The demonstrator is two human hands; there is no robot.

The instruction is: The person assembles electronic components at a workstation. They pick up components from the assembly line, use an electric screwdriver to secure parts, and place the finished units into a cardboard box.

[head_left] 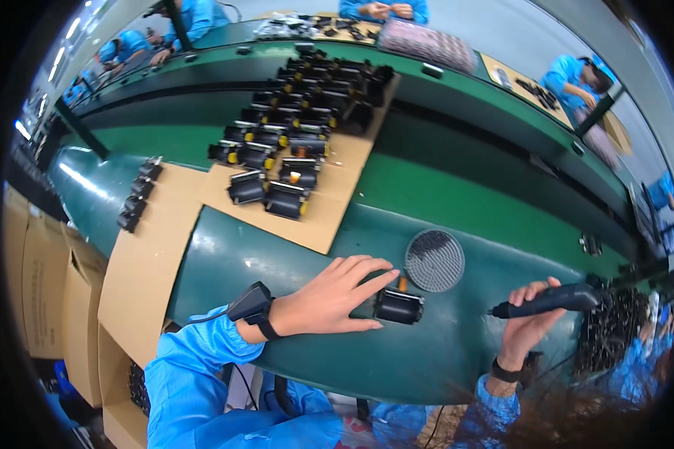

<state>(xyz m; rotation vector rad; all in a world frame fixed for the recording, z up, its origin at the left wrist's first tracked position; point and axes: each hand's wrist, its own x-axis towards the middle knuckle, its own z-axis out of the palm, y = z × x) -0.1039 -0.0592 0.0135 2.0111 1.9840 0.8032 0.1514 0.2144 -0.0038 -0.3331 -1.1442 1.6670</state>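
While the right hand (523, 331) grasps a black handheld tool (558, 300), the left hand (334, 298) holds its grip spread — beside a black cylindrical part (399, 307) lying on the table (419, 363), nearer than the round grey tray (435, 262).

the right hand (528, 329) holds a black tool (550, 301), left hand (326, 301) beside a cylindrical part (398, 307).

Ceiling lights (73, 28) glow white, the green tabletop (90, 198) has a shiny streak, straight edges bend, and corners are black.
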